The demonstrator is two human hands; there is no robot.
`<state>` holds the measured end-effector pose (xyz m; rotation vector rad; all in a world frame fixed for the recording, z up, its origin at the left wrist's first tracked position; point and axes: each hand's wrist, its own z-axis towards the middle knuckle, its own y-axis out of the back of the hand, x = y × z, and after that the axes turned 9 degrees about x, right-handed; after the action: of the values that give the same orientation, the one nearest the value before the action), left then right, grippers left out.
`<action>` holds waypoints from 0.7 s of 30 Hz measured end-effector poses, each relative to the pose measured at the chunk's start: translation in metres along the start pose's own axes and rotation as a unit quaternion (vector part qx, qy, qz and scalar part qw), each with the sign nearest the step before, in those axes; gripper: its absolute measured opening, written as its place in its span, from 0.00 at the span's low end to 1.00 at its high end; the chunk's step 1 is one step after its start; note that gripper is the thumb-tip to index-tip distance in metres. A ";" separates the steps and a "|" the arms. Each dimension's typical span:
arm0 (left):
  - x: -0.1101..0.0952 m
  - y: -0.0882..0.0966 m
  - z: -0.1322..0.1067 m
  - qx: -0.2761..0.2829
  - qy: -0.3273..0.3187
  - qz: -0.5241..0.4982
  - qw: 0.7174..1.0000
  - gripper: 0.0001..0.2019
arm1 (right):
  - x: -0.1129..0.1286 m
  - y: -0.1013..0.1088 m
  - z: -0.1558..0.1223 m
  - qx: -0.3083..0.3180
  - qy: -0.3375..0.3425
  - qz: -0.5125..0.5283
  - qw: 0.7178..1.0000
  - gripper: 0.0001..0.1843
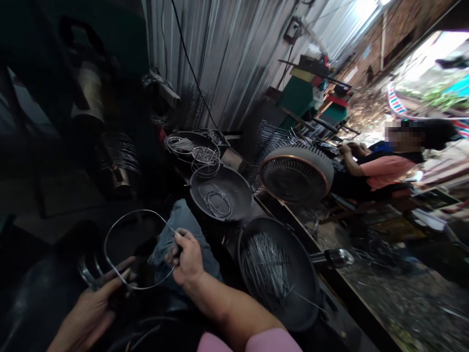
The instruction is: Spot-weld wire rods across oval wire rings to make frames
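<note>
Fingers of the right hand point(186, 256) pinched one end of a thin silver wire loop point(126, 214), while those of the left hand point(86, 313) closed on its lower curve. The loop, a bent, open oval, hung in the air above a denim-covered leg point(172, 244). Nearby, a dark wok point(234, 186) held coiled wire loops point(216, 203), and a second wok point(300, 288) held straight wire pieces point(266, 271).

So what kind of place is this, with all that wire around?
Probably a small wire-working workshop. The right hand and left hand hold a bent wire loop, a dark round pan is full of straight cut wires, and the wall is corrugated metal sheeting.
</note>
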<state>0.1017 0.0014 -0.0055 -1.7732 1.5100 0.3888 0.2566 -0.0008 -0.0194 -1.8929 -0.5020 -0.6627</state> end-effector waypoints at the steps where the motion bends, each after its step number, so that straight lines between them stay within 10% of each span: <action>1: 0.001 0.003 0.002 0.015 0.006 0.010 1.000 0.26 | -0.002 0.003 0.000 -0.012 0.003 0.000 1.000 0.11; 9: 0.003 0.003 0.010 0.073 0.031 0.007 0.997 0.32 | 0.003 0.018 0.006 -0.088 0.057 -0.038 0.994 0.11; 16: 0.013 0.007 0.018 0.061 0.000 0.032 0.998 0.32 | 0.009 0.037 -0.007 0.004 -0.009 -0.159 0.987 0.15; 21: 0.020 0.011 0.021 0.081 -0.008 0.095 0.992 0.32 | 0.062 0.102 -0.012 -0.047 -0.029 -0.420 0.906 0.16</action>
<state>0.1015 0.0019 -0.0366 -1.5037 1.6578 0.3627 0.3637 -0.0487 -0.0459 -1.7407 -1.3793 -1.1960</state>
